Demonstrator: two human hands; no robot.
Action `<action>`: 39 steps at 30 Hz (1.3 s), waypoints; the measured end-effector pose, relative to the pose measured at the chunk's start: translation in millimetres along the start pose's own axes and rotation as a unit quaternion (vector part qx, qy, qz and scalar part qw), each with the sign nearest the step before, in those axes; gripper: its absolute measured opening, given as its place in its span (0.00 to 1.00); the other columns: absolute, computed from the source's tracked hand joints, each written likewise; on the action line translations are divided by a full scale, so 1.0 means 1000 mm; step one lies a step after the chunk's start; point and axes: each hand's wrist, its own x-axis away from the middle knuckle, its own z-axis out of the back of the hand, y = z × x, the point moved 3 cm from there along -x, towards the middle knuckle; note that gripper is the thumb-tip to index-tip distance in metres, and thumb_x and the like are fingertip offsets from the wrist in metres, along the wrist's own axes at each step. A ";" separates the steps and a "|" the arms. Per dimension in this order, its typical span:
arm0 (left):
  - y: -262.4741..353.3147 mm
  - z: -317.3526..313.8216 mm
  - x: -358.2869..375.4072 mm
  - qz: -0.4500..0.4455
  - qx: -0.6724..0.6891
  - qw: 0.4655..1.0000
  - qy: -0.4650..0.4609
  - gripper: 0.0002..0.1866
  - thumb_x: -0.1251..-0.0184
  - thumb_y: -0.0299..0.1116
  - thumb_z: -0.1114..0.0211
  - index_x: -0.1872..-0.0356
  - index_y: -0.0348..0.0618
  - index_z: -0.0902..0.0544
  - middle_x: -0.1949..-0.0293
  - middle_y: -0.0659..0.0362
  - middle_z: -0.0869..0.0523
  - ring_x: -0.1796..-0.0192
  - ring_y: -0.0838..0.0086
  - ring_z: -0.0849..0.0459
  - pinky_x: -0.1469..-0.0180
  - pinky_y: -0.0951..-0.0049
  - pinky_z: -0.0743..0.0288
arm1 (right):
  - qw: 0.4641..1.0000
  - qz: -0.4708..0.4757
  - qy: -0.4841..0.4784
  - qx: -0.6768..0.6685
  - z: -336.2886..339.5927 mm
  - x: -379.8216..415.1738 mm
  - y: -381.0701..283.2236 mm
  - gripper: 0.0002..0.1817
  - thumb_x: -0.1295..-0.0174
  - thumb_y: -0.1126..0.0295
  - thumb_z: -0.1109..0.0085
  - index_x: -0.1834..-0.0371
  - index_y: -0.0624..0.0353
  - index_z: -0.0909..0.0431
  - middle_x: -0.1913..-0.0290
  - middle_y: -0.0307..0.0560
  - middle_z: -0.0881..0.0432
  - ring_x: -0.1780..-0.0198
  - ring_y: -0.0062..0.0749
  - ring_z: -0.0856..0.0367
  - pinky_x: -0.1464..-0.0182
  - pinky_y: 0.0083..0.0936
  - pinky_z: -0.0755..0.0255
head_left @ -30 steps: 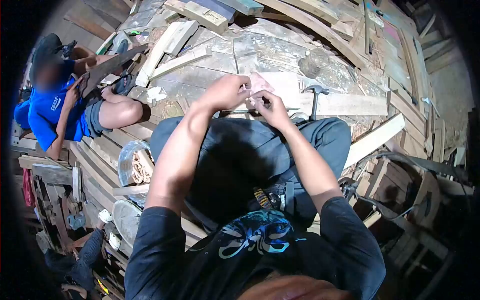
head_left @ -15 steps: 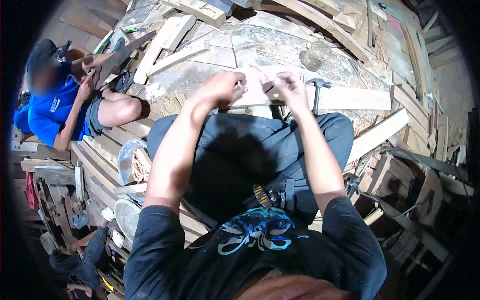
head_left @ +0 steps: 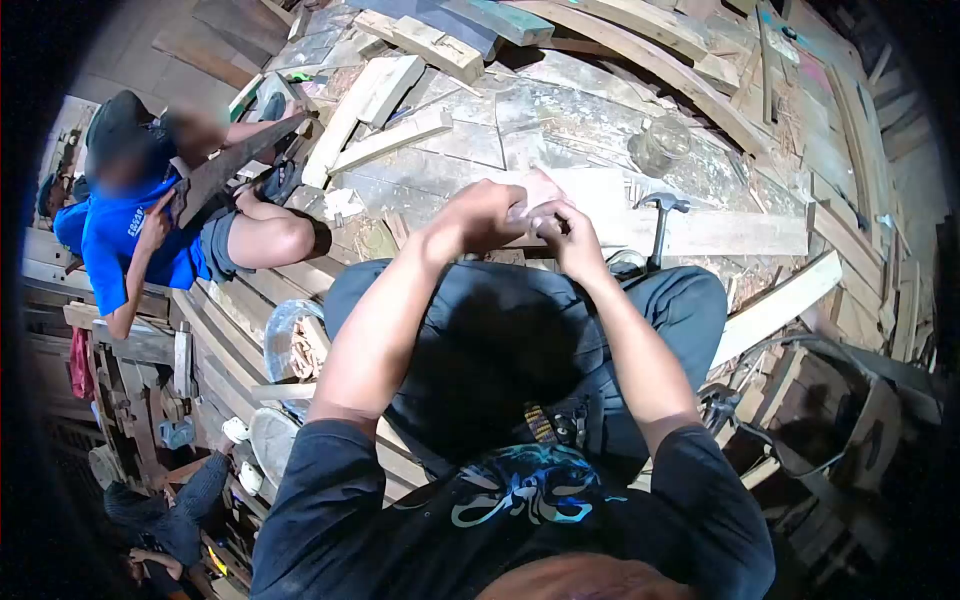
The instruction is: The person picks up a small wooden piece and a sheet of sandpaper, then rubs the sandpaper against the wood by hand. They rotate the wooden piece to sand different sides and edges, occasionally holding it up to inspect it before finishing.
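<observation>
Above my lap, my left hand and my right hand meet with their fingers curled in toward each other. Both are closed in a pinch, and I cannot tell what small thing is between the fingertips. A thin pinkish piece shows just beyond the left fingers, overlapping the pale board behind. That smooth board lies across the floor in front of my knees. Right of my right hand, a claw hammer rests with its head over the board and its handle toward my knee.
At left, a person in a blue shirt sits holding a long dark plank. A clear container of wood scraps stands by my left knee. A glass jar sits beyond the board. Timber beams lie at the back; another person is lower left.
My hands have come together; half a second ago they were apart. The whole view has shifted, so everything sits further right and lower. The person in blue has shifted the plank.
</observation>
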 end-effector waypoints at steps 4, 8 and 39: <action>-0.006 -0.010 0.002 0.059 0.036 0.996 -0.064 0.15 0.43 0.36 0.38 0.57 0.41 0.18 0.65 0.44 0.14 0.59 0.47 0.16 0.57 0.56 0.23 | 0.993 -0.007 0.037 -0.110 -0.004 -0.005 0.012 0.06 0.31 0.74 0.43 0.59 0.65 0.19 0.64 0.41 0.17 0.61 0.21 0.21 0.56 0.21 0.28; -0.008 -0.016 0.004 0.008 -0.002 0.999 -0.037 0.13 0.41 0.39 0.38 0.61 0.41 0.16 0.66 0.42 0.14 0.59 0.44 0.17 0.56 0.53 0.25 | 0.999 0.034 0.021 0.003 -0.007 0.002 0.002 0.06 0.36 0.74 0.37 0.59 0.64 0.19 0.64 0.41 0.17 0.62 0.21 0.22 0.57 0.22 0.27; -0.020 -0.036 0.020 0.100 -0.069 0.989 -0.083 0.14 0.42 0.34 0.37 0.56 0.47 0.13 0.56 0.46 0.12 0.51 0.51 0.14 0.47 0.56 0.21 | 0.989 0.085 -0.014 0.123 -0.001 0.011 0.032 0.15 0.50 0.90 0.49 0.60 0.67 0.21 0.59 0.50 0.20 0.62 0.32 0.16 0.59 0.23 0.23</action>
